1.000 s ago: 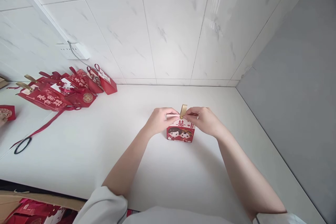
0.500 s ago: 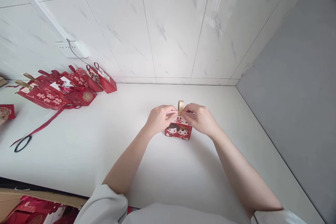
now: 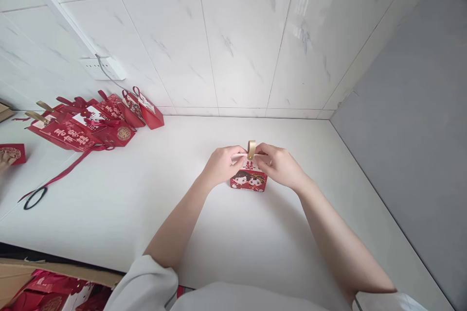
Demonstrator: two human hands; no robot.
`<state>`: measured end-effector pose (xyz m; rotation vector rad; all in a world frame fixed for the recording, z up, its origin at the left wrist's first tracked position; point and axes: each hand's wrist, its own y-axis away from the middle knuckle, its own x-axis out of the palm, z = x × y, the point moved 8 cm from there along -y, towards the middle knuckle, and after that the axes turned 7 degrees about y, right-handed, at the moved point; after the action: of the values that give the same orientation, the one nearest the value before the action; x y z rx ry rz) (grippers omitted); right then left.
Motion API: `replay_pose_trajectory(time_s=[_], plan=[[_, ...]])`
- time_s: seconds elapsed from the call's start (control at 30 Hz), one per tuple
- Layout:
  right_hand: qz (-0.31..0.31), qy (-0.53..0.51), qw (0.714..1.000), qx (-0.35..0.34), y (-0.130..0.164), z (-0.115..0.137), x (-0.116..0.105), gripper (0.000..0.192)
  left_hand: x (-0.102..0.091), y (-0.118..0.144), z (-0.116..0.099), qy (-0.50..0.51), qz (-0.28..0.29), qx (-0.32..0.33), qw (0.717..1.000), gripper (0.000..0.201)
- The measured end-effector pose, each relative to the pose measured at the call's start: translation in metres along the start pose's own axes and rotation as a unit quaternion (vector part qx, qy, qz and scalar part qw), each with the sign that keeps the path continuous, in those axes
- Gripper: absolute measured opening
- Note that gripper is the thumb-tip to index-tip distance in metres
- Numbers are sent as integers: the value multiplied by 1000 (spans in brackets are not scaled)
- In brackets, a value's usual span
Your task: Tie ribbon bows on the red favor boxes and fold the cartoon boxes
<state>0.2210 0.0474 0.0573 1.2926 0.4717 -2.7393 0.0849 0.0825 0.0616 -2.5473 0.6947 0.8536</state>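
A small red and white gift box (image 3: 248, 181) with two cartoon figures on its front stands upright on the white table. A gold loop handle (image 3: 251, 149) rises from the middle of its top edge. My left hand (image 3: 225, 165) pinches that top edge on the left of the loop. On the other side of the loop, my right hand (image 3: 279, 165) pinches the same edge between thumb and fingers. The fingertips behind the box top are partly hidden.
Several red gift boxes (image 3: 75, 136) stand along the wall at the left, with a red ribbon (image 3: 69, 170) and a black ring (image 3: 35, 198) nearby. Another person's hand (image 3: 5, 160) touches a red box (image 3: 20, 152). A cardboard box (image 3: 105, 276) at lower left holds more red boxes.
The view has shifted slightly. The gift box has turned a little and now faces me more squarely, with both hands still on its top edge.
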Motion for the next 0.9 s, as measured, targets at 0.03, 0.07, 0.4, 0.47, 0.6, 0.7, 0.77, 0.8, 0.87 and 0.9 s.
replay_pose_trajectory(time_s=[0.03,0.07,0.4,0.47,0.6,0.7,0.77,0.8,0.87,0.9], plan=[[-4,2,1000,3,0,0,0,12,0,0,0,-9,-2,2,1000,21],[-9,3,1000,5,-1,-1,1,12,1,0,1,-16,-3,3,1000,20],[-20,2,1000,12,-1,-3,2,11,0,0,2,-30,-11,1,999,20],[-23,-7,1000,16,-2,-4,1,11,-1,0,2,-30,-9,-3,1000,20],[-11,-49,998,28,-3,-7,1,15,-3,1,-1,-12,4,-6,1000,22],[13,-76,996,43,-3,-9,4,17,-3,1,-1,0,10,-12,1000,23],[13,-80,996,46,-2,-9,4,17,-4,1,-1,-2,7,-14,1000,22],[10,-80,996,47,-2,-9,3,17,-4,1,-1,-5,5,-14,1000,22],[3,-80,995,51,-2,-10,3,17,-4,1,-1,-9,3,-13,1000,22],[3,-81,995,54,-2,-11,3,17,-4,1,-1,-8,3,-13,1000,22]])
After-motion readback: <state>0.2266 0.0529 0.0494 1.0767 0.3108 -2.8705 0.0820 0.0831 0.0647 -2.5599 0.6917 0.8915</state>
